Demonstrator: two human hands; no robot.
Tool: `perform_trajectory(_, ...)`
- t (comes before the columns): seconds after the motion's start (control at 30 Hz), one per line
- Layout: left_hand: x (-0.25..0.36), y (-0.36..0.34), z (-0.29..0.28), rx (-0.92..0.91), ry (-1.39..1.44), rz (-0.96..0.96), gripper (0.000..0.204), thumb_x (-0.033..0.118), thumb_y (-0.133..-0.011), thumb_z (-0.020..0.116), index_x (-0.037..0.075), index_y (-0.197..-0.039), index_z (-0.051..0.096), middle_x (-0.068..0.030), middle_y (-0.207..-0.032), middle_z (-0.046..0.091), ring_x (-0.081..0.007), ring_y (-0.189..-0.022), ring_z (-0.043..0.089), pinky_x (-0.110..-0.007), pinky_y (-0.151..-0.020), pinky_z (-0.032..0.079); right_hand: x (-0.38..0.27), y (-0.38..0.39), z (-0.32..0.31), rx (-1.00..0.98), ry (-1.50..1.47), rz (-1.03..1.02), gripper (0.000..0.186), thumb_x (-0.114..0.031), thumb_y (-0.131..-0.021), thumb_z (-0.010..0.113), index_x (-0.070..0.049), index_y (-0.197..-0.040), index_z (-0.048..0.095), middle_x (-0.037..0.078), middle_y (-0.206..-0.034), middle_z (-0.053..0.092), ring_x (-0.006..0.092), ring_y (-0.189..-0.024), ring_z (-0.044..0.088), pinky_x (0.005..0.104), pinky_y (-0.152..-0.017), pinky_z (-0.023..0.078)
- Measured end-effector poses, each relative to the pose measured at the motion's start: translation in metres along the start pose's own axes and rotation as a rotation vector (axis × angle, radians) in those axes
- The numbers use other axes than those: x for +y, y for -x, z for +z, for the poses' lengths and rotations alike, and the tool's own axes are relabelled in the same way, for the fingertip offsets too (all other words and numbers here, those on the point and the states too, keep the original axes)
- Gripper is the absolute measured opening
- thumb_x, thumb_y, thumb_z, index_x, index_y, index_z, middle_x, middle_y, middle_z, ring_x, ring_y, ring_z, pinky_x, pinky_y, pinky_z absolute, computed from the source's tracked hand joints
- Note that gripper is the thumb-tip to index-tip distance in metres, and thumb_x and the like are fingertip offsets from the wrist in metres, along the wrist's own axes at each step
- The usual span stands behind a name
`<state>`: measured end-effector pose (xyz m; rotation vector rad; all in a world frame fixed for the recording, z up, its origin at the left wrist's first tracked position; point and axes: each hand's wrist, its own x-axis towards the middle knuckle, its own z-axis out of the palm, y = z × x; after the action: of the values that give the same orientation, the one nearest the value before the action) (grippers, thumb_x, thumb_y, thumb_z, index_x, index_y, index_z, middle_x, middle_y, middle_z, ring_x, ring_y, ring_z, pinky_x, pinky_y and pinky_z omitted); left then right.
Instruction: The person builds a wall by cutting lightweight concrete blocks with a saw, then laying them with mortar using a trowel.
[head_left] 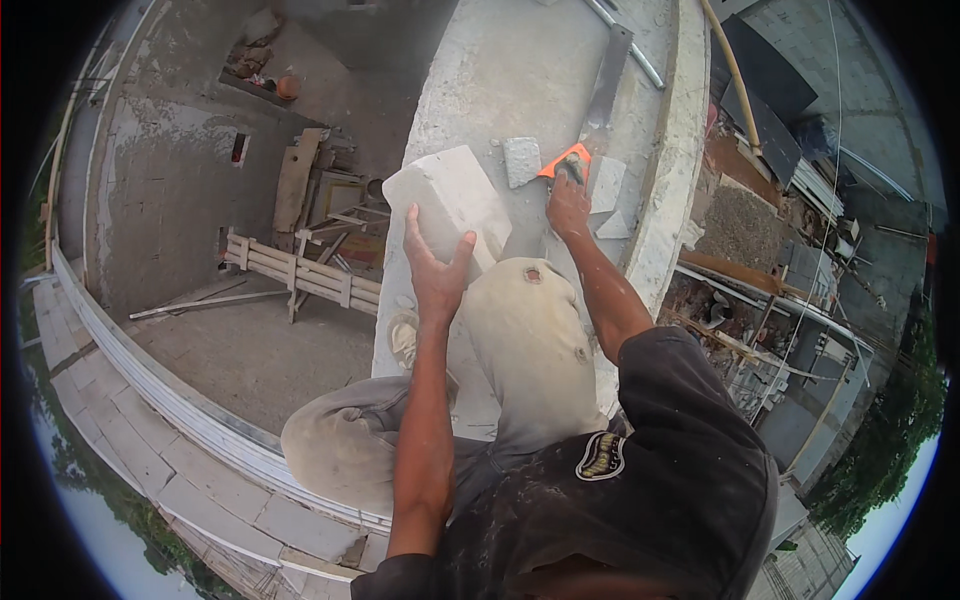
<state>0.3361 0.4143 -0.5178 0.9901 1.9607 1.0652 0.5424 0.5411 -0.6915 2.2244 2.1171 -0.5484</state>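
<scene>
Two hands busy | left hand [436, 272] grasping pale block [447, 203], tilted, near left on wall top [520, 70] | right hand [568, 205] clenched on orange-handled saw [598, 110], just right | small offcut [521, 161] between, already loose; block apparently uncut.

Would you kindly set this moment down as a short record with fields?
Setting: top of a grey concrete wall, high above a building site
Left hand: grips a pale masonry block, tilted at the wall's edge
Right hand: closed on the orange handle of a handsaw, blade lying flat
Nearby: small block offcut beside the saw
Posture: knee resting on the wall
</scene>
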Motion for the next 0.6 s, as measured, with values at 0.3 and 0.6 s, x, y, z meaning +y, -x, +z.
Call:
perform_trajectory(0.3,-0.002,-0.002,0.021,0.176,0.235,-0.027,0.067,0.034,-0.097,0.052,0.003,-0.149,0.023,-0.0234,-0.148,0.03,-0.0348,-0.134,0.035,-0.042,-0.11,0.031,0.039,0.102,-0.098,0.06,-0.72,-0.057,0.018,-0.01,-0.08,0.059,-0.003,-0.096,0.053,0.017,-0.08,0.057,0.0347,-0.075,0.059,0.0438,-0.068,0.047)
perform_trajectory(0.6,0.002,-0.01,0.028,0.046,0.368,-0.176,0.09,0.048,-0.093,0.058,0.015,-0.155,0.001,-0.0195,-0.152,0.026,-0.0314,-0.135,0.035,-0.044,-0.106,0.037,0.04,0.276,-0.135,-0.253,-0.768,-0.088,0.035,-0.037,-0.085,0.068,-0.003,-0.086,0.059,0.013,-0.078,0.055,0.0319,-0.075,0.058,0.042,-0.068,0.047)
